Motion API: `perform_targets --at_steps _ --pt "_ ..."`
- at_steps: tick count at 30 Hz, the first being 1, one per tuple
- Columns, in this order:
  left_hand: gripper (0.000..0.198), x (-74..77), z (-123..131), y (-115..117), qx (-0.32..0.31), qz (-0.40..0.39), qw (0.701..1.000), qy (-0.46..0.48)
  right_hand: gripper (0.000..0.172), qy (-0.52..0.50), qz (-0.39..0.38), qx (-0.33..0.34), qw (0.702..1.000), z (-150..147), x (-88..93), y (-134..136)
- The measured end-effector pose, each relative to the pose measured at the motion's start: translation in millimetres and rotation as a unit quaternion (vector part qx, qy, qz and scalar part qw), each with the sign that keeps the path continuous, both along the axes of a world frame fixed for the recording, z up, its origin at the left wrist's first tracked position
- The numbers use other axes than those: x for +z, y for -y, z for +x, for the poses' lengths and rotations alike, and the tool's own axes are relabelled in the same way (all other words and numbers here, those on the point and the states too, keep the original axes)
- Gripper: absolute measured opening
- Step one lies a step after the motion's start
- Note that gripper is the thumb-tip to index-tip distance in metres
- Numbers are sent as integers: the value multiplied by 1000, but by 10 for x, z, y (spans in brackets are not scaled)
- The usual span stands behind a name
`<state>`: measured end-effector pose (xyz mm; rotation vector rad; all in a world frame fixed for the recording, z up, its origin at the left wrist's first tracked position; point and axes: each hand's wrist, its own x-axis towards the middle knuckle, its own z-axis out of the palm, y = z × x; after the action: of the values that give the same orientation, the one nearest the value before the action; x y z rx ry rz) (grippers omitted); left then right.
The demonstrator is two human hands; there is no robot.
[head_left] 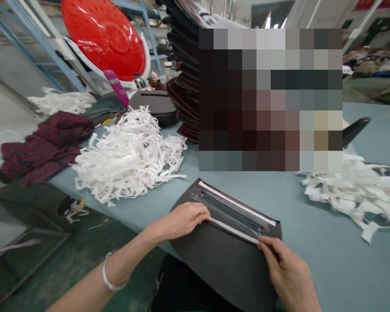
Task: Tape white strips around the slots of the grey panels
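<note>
A dark panel with a long slot near its far edge lies on the blue-grey table and hangs over the front edge. One white strip runs along that far edge. Another white strip stretches between my hands, just on the near side of the slot. My left hand pinches its left end, fingers closed. At the right end, my right hand is closed with thumb and fingertips on the strip, over the panel's right side.
A large heap of white strips lies to the left, a looser pile to the right. Behind stand a tall stack of dark panels, a red basin and a crumpled striped cloth. The table's front edge runs diagonally. A blurred block hides the centre back.
</note>
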<state>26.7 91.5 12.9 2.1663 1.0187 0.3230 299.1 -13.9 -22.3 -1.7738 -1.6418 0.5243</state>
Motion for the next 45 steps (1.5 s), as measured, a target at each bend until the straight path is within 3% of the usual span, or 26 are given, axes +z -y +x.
perform_targets --at_steps 3,6,15,38,41,45 --pt "21 -31 -31 -20 109 -23 994 -4 37 35 -74 -54 995 25 0 -16" --pt "16 -83 -26 -63 201 -30 979 -4 42 48 -118 -64 990 35 -33 -49" --pt "15 -217 -28 -260 302 -3 953 -26 47 13 -204 -66 977 119 -132 -114" --pt "11 -249 -27 -369 304 2 950 -74 48 59 -244 -95 963 124 -114 -173" --pt "4 -300 3 -326 310 45 947 -70 47 69 -228 -107 965 85 -100 -181" --pt "8 -394 55 -185 274 178 944 -53 39 68 -223 -134 963 -21 -39 -186"
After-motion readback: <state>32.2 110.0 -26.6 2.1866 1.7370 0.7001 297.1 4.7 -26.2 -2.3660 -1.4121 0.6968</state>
